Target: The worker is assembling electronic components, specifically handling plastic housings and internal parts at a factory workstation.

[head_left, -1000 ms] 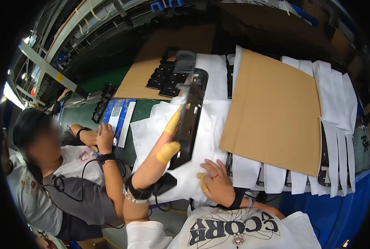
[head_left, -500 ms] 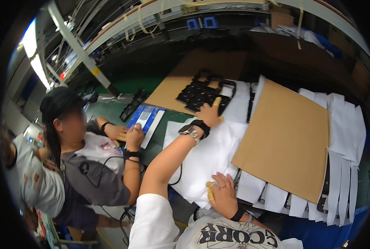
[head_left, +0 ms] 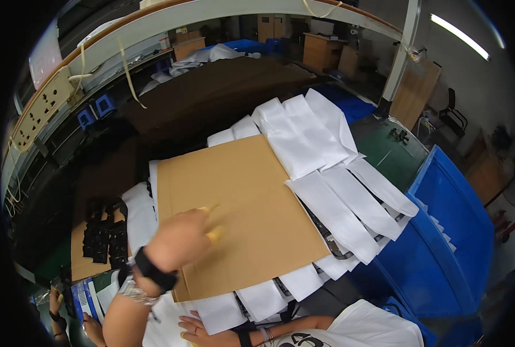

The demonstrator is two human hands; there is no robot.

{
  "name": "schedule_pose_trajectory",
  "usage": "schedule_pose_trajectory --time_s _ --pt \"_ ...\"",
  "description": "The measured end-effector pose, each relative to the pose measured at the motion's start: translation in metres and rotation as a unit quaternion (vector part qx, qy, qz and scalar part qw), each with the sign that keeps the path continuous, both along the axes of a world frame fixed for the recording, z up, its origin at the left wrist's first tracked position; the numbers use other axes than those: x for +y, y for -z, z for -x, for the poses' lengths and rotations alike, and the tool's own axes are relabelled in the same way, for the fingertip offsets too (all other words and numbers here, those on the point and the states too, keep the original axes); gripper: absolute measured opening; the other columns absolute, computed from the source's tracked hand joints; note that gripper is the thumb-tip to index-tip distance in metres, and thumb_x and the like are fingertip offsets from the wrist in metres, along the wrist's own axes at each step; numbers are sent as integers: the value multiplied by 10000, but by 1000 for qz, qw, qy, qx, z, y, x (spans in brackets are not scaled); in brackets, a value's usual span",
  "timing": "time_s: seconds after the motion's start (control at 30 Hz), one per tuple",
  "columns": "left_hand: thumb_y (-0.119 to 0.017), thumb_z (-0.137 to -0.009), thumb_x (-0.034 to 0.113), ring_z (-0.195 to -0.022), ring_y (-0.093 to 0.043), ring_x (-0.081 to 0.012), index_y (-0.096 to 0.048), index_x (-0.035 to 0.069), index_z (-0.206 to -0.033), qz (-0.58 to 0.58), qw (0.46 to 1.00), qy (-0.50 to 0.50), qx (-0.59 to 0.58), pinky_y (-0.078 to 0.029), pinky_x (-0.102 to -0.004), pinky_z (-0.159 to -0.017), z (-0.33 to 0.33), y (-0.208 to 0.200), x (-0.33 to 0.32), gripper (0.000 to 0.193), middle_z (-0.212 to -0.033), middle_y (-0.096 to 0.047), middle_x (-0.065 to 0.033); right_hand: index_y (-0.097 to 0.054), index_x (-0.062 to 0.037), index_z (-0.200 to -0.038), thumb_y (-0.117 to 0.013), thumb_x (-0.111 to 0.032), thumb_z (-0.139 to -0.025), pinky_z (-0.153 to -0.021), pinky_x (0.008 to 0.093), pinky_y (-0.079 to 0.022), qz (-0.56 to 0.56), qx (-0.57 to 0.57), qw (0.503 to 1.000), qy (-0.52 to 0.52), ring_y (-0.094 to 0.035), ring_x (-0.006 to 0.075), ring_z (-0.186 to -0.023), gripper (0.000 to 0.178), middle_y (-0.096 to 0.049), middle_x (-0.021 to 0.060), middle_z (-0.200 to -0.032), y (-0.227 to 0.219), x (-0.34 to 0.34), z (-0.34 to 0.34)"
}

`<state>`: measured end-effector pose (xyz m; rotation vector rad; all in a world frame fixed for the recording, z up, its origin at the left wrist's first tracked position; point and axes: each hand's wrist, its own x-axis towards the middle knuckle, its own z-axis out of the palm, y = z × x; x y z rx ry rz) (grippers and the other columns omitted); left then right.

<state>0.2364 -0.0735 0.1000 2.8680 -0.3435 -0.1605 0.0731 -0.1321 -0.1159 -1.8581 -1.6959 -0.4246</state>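
A brown cardboard sheet (head_left: 240, 196) lies over a stack of black parts interleaved with white wrapping sheets (head_left: 315, 139). My left hand (head_left: 179, 240), blurred by motion, is over the cardboard's left part; its two yellow-covered fingertips are apart with nothing between them. Whether it touches the board I cannot tell. Close to the stack's front edge, my right hand (head_left: 205, 332) rests with fingers stretched out over a white sheet (head_left: 162, 324). Both wrists wear black bands. Between the white strips, black plastic edges show.
Black plastic frames (head_left: 104, 234) lie on another cardboard piece at the left. A co-worker's hands (head_left: 93, 331) are beside a blue-and-white package (head_left: 84, 298). A large blue bin (head_left: 442, 231) stands at right, and small black pieces (head_left: 398, 136) sit on the green tabletop (head_left: 387, 147).
The view has swung right, bringing the blue bin in. My left hand has left the black frame and white sheets and moved right over the cardboard. My right hand remains by the white sheets.
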Motion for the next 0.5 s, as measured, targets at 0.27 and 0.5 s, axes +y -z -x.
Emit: schedule_pose_trajectory --time_s 0.27,0.5 --pt "-638 -684 121 -1296 -286 -328 -551 23 -1121 -56 931 280 -227 -288 -488 -1016 -60 66 -139 457 -1382 -330 -164 -477 68 -1008 -398 -201 -819 -1000 501 -324 39 -119 990 56 -427 382 -1147 338 -470 267 -1142 12 6 19" --pt "-656 -608 98 -1342 -220 -265 -636 27 -875 -89 920 381 -22 -174 -529 -1078 -66 63 -147 277 -1374 -352 -105 -493 12 -972 -429 -186 -811 -993 480 -351 52 -129 987 79 -462 342 -1129 264 -500 225 -1130 -1 -1 14"
